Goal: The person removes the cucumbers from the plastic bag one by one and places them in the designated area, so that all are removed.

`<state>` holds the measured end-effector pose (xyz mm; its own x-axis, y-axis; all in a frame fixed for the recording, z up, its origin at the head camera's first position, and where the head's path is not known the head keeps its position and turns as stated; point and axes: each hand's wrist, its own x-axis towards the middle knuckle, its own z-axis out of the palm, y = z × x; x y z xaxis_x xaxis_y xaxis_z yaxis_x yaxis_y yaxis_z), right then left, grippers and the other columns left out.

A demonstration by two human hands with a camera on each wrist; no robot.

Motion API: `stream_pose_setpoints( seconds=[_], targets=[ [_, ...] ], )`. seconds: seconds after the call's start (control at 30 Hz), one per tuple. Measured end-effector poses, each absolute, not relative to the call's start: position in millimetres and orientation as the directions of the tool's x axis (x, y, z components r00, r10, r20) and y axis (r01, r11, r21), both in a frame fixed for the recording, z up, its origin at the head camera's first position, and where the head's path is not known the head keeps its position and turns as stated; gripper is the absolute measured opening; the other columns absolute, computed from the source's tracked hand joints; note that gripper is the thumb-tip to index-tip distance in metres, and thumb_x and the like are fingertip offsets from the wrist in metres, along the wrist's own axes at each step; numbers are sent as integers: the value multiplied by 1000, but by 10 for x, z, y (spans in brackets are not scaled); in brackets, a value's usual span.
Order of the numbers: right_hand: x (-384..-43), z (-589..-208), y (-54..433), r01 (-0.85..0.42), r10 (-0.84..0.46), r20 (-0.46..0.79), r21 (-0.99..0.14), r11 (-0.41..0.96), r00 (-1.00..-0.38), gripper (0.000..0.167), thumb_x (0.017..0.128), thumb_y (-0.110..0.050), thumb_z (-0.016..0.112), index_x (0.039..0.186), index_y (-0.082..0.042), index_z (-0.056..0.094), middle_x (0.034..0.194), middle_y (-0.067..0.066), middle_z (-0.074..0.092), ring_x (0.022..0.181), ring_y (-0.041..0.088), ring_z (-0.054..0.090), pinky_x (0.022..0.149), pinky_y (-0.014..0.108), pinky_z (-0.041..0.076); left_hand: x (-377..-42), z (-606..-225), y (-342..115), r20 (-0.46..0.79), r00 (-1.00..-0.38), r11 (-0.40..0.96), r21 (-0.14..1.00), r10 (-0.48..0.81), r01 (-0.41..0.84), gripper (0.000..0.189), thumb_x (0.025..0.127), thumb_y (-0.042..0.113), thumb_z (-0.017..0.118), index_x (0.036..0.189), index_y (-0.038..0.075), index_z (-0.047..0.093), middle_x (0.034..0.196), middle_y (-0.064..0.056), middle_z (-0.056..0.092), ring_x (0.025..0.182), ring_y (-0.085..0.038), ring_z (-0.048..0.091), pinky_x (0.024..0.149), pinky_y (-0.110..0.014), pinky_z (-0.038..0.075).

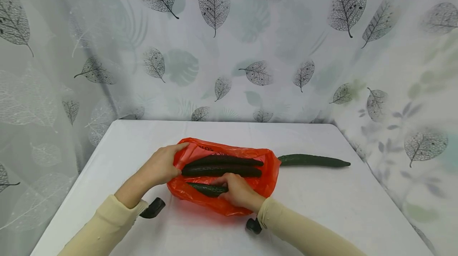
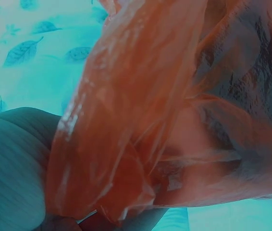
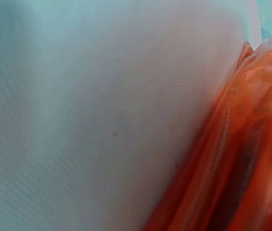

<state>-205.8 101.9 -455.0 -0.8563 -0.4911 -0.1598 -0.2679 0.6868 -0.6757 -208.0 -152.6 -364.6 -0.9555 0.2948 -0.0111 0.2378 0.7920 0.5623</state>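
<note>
- Cream sleeves (image 1: 311, 230) reach in from your near side.
- Your right hand (image 1: 239, 193) is inside the red plastic bag (image 1: 211, 206), fingers curled round the nearest cucumber (image 1: 205, 189).
- Your left hand (image 1: 162, 165) grips the bag's left rim, mouth spread wide.
- Beyond your right hand, a middle cucumber (image 1: 222, 171) and a back cucumber (image 1: 223, 160) lie side by side in the bag.
- Outer cucumber (image 1: 315, 160): on the white table (image 1: 340, 208), right of the bag, left end hidden by it.
- Farthest: leaf-print curtain (image 1: 247, 45).
</note>
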Motion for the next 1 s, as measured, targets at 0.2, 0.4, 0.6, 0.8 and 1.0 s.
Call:
stream_pose_setpoints(
  seconds=[0.2, 0.4, 0.6, 0.8, 1.0],
  targets=[
    [-2072, -4559, 1055, -232, -471, -156, -711, 664, -868, 40, 84, -5, 81, 119, -24, 78, 107, -10, 65, 98, 16, 52, 85, 35, 49, -2075, -3641, -1532, -4, -954, 796, 552, 301, 248, 77, 74, -7, 70, 148, 1, 49, 120, -18, 65, 97, -31, 56, 80, -42, 49],
    [-2084, -4551, 1111, -215, -466, -142, -746, 630, -873, 40, 84, -3, 80, 119, -24, 78, 110, -9, 66, 104, 17, 54, 88, 37, 51, -2071, -3644, -1540, 6, -952, 793, 552, 305, 258, 77, 74, -6, 70, 148, 0, 49, 124, -20, 64, 102, -32, 57, 88, -48, 50],
    [-2090, -4518, 1172, -211, -474, -115, -786, 581, -873, 40, 84, -3, 80, 119, -21, 78, 113, -6, 68, 104, 19, 57, 88, 37, 52, -2076, -3626, -1547, 5, -953, 794, 550, 304, 257, 77, 74, -7, 69, 148, 0, 48, 126, -20, 64, 103, -32, 57, 87, -47, 50],
    [-2090, -4444, 1219, -200, -464, -100, -809, 553, -880, 39, 83, -4, 81, 117, -22, 78, 114, -2, 67, 99, 21, 57, 82, 38, 52, -2083, -3606, -1558, 6, -954, 796, 550, 299, 253, 74, 77, -4, 69, 148, 0, 48, 127, -21, 63, 102, -33, 56, 82, -44, 51],
    [-2082, -4359, 1269, -236, -474, -44, -825, 514, -879, 41, 83, -5, 81, 119, -23, 77, 114, -4, 67, 100, 19, 59, 84, 38, 51, -2085, -3591, -1557, 8, -955, 797, 549, 298, 253, 70, 81, -3, 68, 148, -2, 46, 130, -22, 61, 103, -34, 56, 83, -44, 51]
  ],
)
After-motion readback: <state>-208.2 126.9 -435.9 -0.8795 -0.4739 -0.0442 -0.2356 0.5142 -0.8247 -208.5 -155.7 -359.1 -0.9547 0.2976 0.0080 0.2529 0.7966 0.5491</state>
